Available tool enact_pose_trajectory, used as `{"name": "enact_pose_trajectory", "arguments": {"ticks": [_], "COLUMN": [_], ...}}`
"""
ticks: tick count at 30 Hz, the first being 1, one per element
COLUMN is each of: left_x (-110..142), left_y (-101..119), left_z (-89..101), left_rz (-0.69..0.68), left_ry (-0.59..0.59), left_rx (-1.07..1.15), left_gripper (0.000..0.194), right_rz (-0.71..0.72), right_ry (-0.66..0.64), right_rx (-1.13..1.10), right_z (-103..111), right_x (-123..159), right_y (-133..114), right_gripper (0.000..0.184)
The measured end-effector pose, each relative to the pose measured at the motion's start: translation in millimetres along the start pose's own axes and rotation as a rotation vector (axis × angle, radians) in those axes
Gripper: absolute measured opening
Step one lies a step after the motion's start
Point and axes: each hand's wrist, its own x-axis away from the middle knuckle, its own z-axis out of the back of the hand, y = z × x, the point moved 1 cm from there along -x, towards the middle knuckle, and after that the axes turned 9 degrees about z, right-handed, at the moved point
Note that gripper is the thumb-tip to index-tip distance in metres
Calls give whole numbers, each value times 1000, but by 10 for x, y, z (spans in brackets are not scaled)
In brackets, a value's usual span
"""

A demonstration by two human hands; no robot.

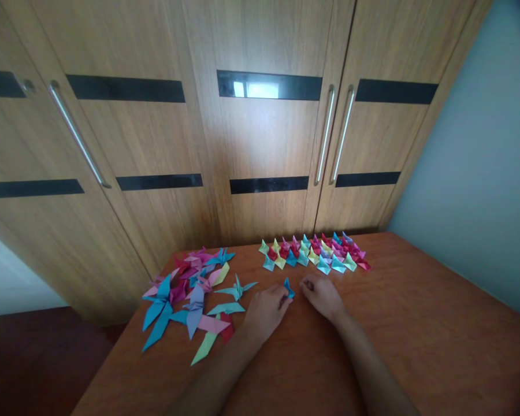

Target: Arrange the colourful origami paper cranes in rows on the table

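Observation:
A small blue folded-paper piece [289, 288] with a raised point is pinched in the fingertips of my left hand [266, 309], just above the wooden table. My right hand [324, 296] is beside it with its fingers curled in, a small gap from the blue piece. Nothing shows in its fingertips. Left of my left hand are a light teal origami crane [237, 289] with spread wings and another teal folded paper [226, 308]. Beyond both hands, several small folded-paper pieces [324, 264] in many colours stand in rows.
A loose heap of origami cranes [195, 306] in blue, pink, purple and green covers the table's left side, near my left forearm. The brown wooden table [416, 323] meets a wooden wardrobe [268, 138] at its back edge. A pale wall [472, 190] rises at the right.

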Motion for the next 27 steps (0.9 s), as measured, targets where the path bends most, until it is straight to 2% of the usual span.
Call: {"name": "enact_pose_trajectory", "arguments": {"ticks": [7,12,19,23,27], "left_x": [30,-10,-348,-562,-675], "left_y": [-14,4,269,465,566], "left_z": [-25,-38,-183,-341,-423], "left_rz": [-22,-40,-112,-126,-122], "left_ry": [-34,-38,-17,-23,-30], "left_rx": [21,19,11,-6,-27], "left_gripper": [17,20,19,20,23], "right_rz": [7,-89,-384,-445,-455], "right_ry": [-28,-44,-82,-74,-63], "right_rx": [34,106,299,301,289], "right_z": [20,89,266,313,311], "right_x": [-7,19,102,122,117], "right_y": [-2,21,161,230,233], "right_gripper": [18,19,26,24,24]}}
